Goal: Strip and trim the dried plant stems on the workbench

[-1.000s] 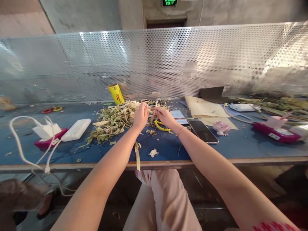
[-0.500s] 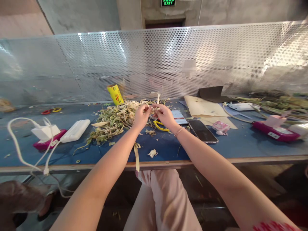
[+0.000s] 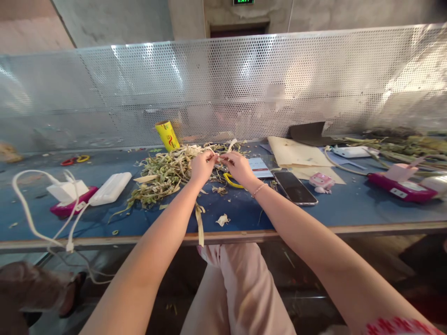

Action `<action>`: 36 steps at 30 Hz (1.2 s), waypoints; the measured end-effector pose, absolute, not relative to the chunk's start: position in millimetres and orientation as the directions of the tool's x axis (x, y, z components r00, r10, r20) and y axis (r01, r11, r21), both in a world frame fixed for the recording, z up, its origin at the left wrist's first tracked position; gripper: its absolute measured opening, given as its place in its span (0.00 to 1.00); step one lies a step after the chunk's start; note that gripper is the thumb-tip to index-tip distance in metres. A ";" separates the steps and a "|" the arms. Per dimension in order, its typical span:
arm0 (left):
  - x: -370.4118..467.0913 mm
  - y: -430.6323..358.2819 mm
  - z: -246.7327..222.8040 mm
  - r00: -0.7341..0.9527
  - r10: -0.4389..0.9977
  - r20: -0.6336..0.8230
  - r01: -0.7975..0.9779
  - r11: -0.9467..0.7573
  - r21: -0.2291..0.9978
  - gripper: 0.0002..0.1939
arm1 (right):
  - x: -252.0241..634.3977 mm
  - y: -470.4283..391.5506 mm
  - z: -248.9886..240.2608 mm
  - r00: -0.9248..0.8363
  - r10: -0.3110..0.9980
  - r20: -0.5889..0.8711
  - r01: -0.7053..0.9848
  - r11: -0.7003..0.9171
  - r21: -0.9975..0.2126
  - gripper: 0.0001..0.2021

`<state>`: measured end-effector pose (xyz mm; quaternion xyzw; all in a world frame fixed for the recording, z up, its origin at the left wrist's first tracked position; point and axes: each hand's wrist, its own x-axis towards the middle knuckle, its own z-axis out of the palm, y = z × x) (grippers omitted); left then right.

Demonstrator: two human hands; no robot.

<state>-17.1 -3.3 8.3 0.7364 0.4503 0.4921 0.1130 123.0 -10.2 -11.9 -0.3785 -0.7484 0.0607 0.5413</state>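
Note:
A heap of dried, pale green plant strips (image 3: 159,179) lies on the blue table (image 3: 240,218). At its right side, my left hand (image 3: 203,166) pinches a pale strip between thumb and fingers. My right hand (image 3: 238,168) is closed just beside it, gripping the same pale material, whose end (image 3: 232,145) sticks up above the fingers. The fingertips of both hands nearly meet. Below my right hand lies a yellow scissor handle (image 3: 232,181), partly hidden. One loose strip (image 3: 200,225) hangs over the table's front edge.
A yellow tube (image 3: 167,136) stands behind the heap. A black phone (image 3: 295,187), pink case (image 3: 321,182) and brown paper (image 3: 296,153) lie right. Left are a white power bank (image 3: 110,188), cables and red-and-yellow scissors (image 3: 75,160). A perforated metal screen (image 3: 195,83) runs behind. Another person's leg (image 3: 38,288) shows lower left.
My left hand has shifted slightly left, and the gap between the hands is a little wider. The pale end above my right hand now leans to the right.

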 end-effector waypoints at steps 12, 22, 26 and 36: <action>-8.9 -3.3 -4.3 0.078 0.766 0.638 0.623 -0.537 0.568 0.06 | 114.2 -6.3 -21.0 -0.083 0.777 0.624 0.296 0.617 -0.729 0.10; -6.8 -2.2 -0.1 -0.028 0.735 0.677 0.491 -0.580 0.650 0.10 | 106.4 -17.4 -8.1 -0.034 0.888 0.458 0.028 0.459 -0.888 0.15; -7.0 -4.4 2.2 -0.022 0.751 0.660 0.462 -0.578 0.673 0.09 | 107.0 -21.4 -3.4 -0.086 0.888 0.451 0.020 0.455 -0.890 0.16; -12.9 -10.0 9.0 0.170 0.743 0.648 0.458 -0.642 0.615 0.10 | 116.4 -14.0 -5.7 -0.160 0.888 0.431 0.054 0.444 -0.894 0.23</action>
